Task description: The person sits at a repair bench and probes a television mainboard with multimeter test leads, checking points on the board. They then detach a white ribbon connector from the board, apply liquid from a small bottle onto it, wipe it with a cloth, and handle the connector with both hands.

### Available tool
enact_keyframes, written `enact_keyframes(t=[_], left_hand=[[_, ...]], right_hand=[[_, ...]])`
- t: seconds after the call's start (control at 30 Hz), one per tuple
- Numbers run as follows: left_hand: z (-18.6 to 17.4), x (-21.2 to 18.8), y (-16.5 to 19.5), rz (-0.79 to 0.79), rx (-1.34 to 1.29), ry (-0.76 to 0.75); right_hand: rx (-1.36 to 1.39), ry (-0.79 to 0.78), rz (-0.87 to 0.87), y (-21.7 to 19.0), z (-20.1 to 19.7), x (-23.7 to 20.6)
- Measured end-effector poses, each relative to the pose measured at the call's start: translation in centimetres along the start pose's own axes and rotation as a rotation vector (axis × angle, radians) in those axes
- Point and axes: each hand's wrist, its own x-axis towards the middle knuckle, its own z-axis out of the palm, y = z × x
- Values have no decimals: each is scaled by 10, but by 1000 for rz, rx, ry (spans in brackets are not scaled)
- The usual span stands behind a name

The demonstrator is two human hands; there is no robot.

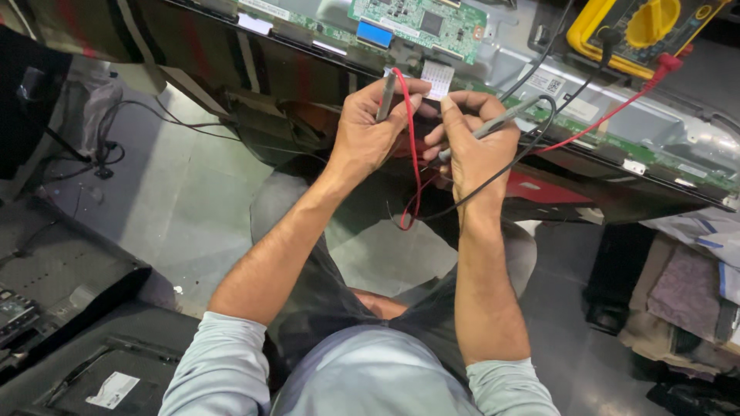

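The left hand grips a grey probe with red wire, standing upright, tip up toward the far green circuit board. The right hand grips a grey probe with black wire, lying slanted, pointing near-left.

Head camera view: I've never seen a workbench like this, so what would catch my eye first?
Most likely the two hands at the centre: the left hand holds a grey probe with a red lead, and the right hand holds a second probe with a black lead. Next, the green circuit board at the top, on the opened flat screen's back. At top right lies a yellow meter.
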Motion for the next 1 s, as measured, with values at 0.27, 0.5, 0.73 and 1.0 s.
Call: enact_keyframes(t=[0.27,0.5,0.73,1.0], left_hand=[[-2,-3,-3,56,107,-1],[-1,-2,-3,80,117,1],[-1,-3,-1,46,76,0],[0,-2,-2,60,66,-12]], right_hand=[[-5,-19,-45,2,0,-1],[27,-20,-26,4,-1,1],[61,-28,-16,6,-3,2],[52,-21,1,5,-3,2]])
